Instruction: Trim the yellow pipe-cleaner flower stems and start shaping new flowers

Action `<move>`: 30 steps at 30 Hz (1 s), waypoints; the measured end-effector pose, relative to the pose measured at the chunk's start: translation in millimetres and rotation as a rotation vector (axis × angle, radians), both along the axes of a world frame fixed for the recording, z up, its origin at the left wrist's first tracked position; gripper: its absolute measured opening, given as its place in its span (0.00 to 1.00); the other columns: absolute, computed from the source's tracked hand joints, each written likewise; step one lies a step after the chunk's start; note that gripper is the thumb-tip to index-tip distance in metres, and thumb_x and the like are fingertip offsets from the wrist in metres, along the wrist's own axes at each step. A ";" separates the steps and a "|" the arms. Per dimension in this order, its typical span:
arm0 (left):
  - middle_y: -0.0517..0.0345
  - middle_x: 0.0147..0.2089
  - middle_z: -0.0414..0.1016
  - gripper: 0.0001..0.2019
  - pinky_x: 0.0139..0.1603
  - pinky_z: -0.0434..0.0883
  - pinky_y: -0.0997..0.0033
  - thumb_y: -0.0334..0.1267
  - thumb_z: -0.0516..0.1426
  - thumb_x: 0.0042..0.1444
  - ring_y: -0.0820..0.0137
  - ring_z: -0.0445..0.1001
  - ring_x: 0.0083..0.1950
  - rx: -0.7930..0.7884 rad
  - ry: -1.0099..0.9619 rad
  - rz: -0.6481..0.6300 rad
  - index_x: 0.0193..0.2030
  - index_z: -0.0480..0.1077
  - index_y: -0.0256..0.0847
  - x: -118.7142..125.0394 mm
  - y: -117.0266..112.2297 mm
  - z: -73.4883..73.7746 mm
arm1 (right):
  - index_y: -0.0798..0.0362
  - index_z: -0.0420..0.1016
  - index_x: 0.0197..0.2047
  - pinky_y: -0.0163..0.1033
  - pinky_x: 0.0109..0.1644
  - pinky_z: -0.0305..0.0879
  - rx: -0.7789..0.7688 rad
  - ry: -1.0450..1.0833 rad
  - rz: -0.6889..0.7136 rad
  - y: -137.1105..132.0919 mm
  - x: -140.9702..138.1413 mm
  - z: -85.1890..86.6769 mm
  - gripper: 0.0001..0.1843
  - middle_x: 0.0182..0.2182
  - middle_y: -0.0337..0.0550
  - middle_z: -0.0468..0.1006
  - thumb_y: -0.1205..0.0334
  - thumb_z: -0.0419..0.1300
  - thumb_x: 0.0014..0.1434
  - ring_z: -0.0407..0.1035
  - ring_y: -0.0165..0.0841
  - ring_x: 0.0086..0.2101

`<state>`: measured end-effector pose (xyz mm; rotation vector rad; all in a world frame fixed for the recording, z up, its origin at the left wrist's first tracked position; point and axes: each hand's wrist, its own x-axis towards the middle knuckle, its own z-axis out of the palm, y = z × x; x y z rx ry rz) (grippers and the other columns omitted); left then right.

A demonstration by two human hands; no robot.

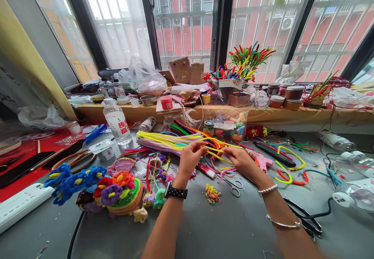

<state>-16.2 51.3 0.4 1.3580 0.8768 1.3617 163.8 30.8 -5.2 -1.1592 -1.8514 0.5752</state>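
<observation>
Between both hands stretches a yellow pipe cleaner [215,150], pinched at each side. My left hand [191,156] closes thumb and fingers on its left part, in front of a big bundle of pipe cleaners [163,140] in yellow, pink and white. Farther right, my right hand [241,162] pinches the other part, close to a pink glue gun [263,160]. Below the hands lie silver scissors [233,185] and a small pile of yellow and red clippings [212,194]. Fuzzy pipe-cleaner flowers [112,192] stand left of my left wrist.
A water bottle [117,122] stands at the back left. A white power strip [23,204] lies at the left edge, and black-handled scissors [306,218] lie by my right forearm. Paint jars [293,97] and a box of colourful stems [230,89] line the windowsill.
</observation>
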 end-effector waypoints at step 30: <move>0.62 0.20 0.71 0.10 0.26 0.69 0.80 0.35 0.62 0.34 0.78 0.69 0.22 -0.205 -0.187 0.144 0.25 0.70 0.32 -16.9 4.7 5.4 | 0.56 0.62 0.50 0.40 0.41 0.63 0.247 -0.610 -0.103 -8.6 -0.1 5.7 0.23 0.40 0.49 0.71 0.61 0.55 0.49 0.65 0.38 0.40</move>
